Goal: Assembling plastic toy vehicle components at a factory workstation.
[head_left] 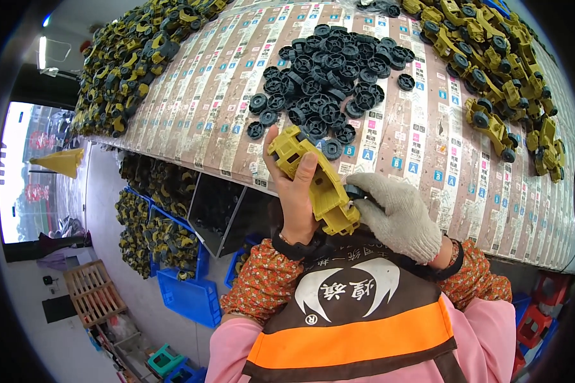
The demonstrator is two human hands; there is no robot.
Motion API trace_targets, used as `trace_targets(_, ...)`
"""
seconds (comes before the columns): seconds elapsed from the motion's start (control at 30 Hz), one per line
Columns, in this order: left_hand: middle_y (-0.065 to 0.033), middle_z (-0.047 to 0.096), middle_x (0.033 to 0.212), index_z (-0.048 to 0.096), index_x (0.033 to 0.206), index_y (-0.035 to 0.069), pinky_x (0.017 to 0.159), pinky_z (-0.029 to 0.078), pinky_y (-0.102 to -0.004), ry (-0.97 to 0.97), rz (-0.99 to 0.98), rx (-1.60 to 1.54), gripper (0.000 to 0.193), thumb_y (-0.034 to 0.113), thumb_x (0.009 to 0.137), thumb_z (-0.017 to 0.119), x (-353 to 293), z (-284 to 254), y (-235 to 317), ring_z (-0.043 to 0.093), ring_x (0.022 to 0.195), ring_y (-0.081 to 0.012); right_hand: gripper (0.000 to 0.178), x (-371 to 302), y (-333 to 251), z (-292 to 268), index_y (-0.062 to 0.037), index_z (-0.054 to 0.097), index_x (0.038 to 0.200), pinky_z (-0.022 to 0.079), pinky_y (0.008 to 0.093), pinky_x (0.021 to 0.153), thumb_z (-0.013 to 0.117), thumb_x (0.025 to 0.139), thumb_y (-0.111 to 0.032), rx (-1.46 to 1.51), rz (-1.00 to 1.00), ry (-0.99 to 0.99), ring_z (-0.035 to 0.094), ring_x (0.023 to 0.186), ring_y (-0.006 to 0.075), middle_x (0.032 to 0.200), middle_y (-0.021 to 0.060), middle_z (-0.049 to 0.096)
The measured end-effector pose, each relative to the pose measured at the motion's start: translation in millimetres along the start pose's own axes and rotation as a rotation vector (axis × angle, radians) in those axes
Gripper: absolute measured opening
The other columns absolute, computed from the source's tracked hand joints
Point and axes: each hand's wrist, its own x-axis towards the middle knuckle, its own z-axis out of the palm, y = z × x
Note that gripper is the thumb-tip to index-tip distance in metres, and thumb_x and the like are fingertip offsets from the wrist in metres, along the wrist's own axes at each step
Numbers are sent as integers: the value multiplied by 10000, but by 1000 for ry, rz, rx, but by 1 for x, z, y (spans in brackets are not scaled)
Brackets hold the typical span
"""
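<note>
— Looking over the surface (421,137) first: it is covered in striped printed paper. A heap of finished yellow toy trucks (492,57) runs along its far right edge, another heap of trucks (131,57) fills the far left corner, and a pile of black wheels (322,83) sits in the middle.

— And the piece being worked on?

— The yellow truck body (313,179) is held up off the surface, just over its near edge. The bare left hand (297,198) has its grip clamped round the body, thumb across the side. The gloved right hand (396,214) presses at the lower end, fingers closed on a black wheel (353,191) that touches the body.

— How would you do it well?

— I'd judge the wheel should go on square to the axle point, with the left hand bracing the body against the push, so nothing slips or goes in crooked.

— What can't you make out?

— Whether the wheel is seated or only resting there; the glove hides most of it. The body's underside faces away. Blue crates (188,297) on the floor below hold more trucks, half cut off by the surface's edge.
</note>
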Motion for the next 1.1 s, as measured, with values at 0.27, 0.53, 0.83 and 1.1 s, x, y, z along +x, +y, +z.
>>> trace_targets(0.27,-50,550,1353,323,1614,134,992,516,-338,37,154,119,743,97,992,728,1,0,-5,578,1131,-162,432,-12,-17,-10,-32,667,1296,580,474,780,616,869,3,-9,30,-96,723,898,424,947,238,717)
trace_targets(0.53,-86,483,1443,321,1594,68,1072,457,-372,-4,323,316,812,67,922,777,-7,5,-15,542,1213,-211,452,-25,-16,-7,-12,581,1245,534,528,576,643,809,-115,-157,43,-103,679,640,426,713,182,663)
trace_targets(0.83,-77,449,1432,212,1634,117,1065,472,-369,-56,437,263,871,132,971,778,2,56,-15,517,1232,-208,662,-12,-23,-36,-4,559,1320,574,511,688,783,834,-394,-50,104,61,717,803,454,909,245,715)
trace_targets(1.1,-92,501,1411,356,1567,116,1099,433,-360,-443,173,337,689,26,967,684,18,33,1,526,1250,-189,529,-12,32,-170,3,612,1217,502,248,486,816,861,-331,494,511,525,632,608,91,883,84,693)
